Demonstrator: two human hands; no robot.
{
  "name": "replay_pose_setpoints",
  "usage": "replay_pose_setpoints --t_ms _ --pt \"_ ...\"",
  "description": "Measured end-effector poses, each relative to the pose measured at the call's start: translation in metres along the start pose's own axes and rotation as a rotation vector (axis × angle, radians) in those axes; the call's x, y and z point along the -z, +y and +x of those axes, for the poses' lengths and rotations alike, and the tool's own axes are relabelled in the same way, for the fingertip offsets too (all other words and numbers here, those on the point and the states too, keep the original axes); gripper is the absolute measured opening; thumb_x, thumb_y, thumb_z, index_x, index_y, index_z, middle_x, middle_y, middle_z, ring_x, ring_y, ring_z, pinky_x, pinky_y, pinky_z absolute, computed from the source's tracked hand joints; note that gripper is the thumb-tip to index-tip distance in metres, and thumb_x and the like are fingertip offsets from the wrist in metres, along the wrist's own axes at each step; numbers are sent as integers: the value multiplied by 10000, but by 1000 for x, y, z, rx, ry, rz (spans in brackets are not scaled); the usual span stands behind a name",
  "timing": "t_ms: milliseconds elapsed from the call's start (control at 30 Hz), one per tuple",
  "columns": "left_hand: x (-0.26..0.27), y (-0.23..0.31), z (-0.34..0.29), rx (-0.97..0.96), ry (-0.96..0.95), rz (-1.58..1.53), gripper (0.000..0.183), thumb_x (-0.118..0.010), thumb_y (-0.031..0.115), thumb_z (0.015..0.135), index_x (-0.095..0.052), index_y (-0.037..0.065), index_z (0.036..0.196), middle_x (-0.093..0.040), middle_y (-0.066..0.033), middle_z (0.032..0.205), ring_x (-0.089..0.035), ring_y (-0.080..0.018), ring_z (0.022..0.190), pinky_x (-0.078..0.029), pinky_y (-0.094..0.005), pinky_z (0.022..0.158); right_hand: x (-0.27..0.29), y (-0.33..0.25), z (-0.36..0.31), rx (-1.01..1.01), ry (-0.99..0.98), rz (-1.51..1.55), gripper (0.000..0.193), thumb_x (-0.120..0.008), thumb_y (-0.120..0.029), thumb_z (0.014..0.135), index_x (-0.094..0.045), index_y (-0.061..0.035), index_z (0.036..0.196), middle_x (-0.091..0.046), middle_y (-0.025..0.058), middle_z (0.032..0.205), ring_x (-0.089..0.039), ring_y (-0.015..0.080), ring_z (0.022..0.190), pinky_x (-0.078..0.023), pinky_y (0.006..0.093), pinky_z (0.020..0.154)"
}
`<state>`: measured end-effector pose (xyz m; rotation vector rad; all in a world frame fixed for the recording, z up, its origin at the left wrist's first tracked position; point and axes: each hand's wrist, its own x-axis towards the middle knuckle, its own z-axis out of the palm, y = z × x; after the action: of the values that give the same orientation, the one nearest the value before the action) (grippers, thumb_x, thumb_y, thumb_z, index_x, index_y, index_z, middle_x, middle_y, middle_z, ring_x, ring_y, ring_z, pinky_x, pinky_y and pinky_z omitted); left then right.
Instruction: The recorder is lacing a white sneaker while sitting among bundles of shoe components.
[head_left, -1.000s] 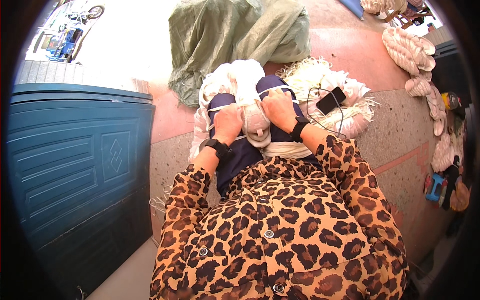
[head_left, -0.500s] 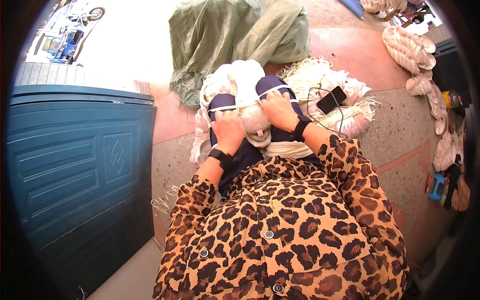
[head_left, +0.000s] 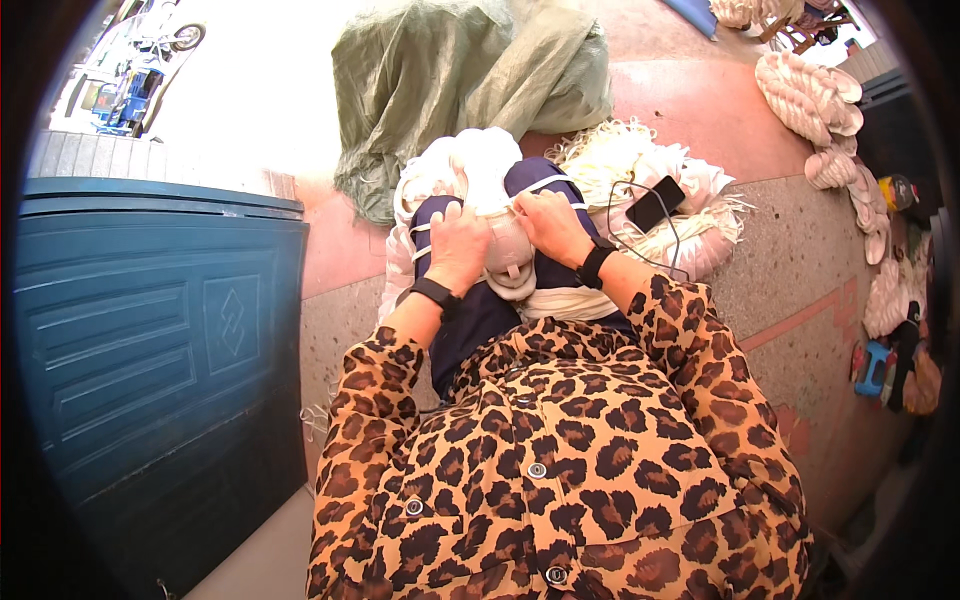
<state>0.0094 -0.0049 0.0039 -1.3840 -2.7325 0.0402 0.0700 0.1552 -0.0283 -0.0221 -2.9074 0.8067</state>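
A pale pinkish-white shoe (head_left: 509,246) with a small pull tab at its heel rests between my knees, heel toward me. My left hand (head_left: 461,243) is closed at the shoe's left side, fingertips curled beside a white band round my left knee. What it pinches is too small to make out. On the other side, my right hand (head_left: 549,222) is closed on a thin white lace (head_left: 553,184) near my right knee. More white shoes (head_left: 460,165) are heaped just beyond, against my knees.
Right of my knee lies a tangle of cream laces (head_left: 622,150), with a black phone (head_left: 655,204) and its dark cord on top. A green-grey cloth (head_left: 470,80) covers something ahead. A blue door (head_left: 150,330) stands left. Bundled shoes (head_left: 805,95) and a blue tool (head_left: 874,370) lie right.
My left hand has shifted slightly up and turned, its fingers now higher beside the shoe. My right hand has moved a little left, closer to the shoe. The view has tilted slightly.
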Motion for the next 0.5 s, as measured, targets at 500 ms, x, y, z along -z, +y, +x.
replay_pose_setpoints --t_ms 500 --pt "-5 -17 3 475 -61 -1240 168 -594 117 801 -553 -5 910 -586 -40 698 -548 -120 627 -452 -257 586 6 -5 10 314 -23 -338 81 -558 -137 650 -611 -100 700 -535 48 793 -503 206 827 -385 319 697"
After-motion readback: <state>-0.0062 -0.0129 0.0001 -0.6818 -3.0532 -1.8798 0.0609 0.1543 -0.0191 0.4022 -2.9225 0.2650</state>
